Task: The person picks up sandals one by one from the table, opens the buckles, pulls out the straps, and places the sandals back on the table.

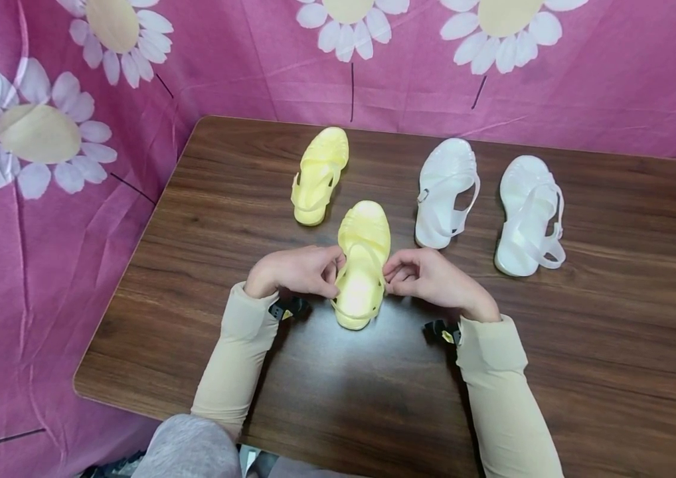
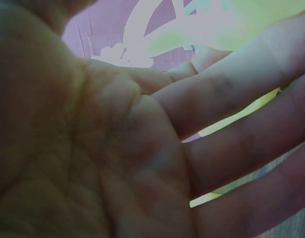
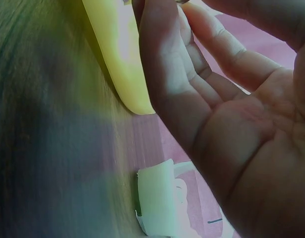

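A yellow jelly sandal (image 1: 364, 275) lies on the table between my two hands, its toe pointing away from me. My left hand (image 1: 302, 269) holds its left side, thumb by the heel strap and fingers farther forward. From the other side, my right hand (image 1: 427, 275) pinches at the sandal's edge with bent fingers. Yellow shows between the left fingers (image 2: 231, 99) in the left wrist view. The right wrist view has the yellow sandal (image 3: 123, 64) behind the right fingers, which hide part of it. Behind it lies a second yellow sandal (image 1: 319, 176).
Two white sandals, one (image 1: 445, 189) nearer the middle and one (image 1: 523, 219) farther right, lie toward the back of the brown wooden table (image 1: 625, 312). A pink cloth with daisies (image 1: 242, 60) hangs along the back and left.
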Demonstrator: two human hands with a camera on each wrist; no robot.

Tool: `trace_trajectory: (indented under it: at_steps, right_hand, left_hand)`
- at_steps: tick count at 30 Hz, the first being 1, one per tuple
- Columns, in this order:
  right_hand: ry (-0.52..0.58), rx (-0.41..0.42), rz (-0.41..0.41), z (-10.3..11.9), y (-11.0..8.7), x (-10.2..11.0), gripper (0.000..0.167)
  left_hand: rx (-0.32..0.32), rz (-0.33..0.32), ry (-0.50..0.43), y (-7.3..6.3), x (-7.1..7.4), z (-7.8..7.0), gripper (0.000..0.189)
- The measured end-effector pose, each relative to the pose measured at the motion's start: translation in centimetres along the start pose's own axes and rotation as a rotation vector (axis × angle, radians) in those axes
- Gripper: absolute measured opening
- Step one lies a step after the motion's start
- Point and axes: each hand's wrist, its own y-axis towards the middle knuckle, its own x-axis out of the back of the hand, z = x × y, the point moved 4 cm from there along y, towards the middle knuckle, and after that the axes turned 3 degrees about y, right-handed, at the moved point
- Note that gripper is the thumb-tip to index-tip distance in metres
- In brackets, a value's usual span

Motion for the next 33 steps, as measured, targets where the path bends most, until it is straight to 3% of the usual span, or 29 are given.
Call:
trace_trajectory:
  at_steps: [6, 14, 21, 28, 33]
  right_hand:
    - [0.011, -0.016, 0.009, 0.0, -0.2, 0.1, 0.021]
    - [0.020, -0.003, 0.003, 0.0, -0.1, 0.1, 0.020]
    - [0.003, 0.020, -0.010, 0.1, 0.0, 0.0, 0.020]
    - [-0.019, 0.018, -0.015, 0.1, 0.2, -0.1, 0.018]
    - [-0.021, 0.011, -0.002, 0.0, 0.3, -0.2, 0.018]
  left_hand:
    - [0.009, -0.005, 0.008, 0.1, -0.1, -0.1, 0.033]
    - [0.060, -0.050, 0.012, 0.0, -0.2, -0.6, 0.053]
    - [0.037, -0.219, 0.144, -0.1, 0.2, -1.9, 0.076]
    - [-0.087, -0.435, 0.205, 0.3, 0.5, -3.9, 0.058]
    - [-0.162, -0.432, 0.258, 0.8, 0.1, -4.7, 0.042]
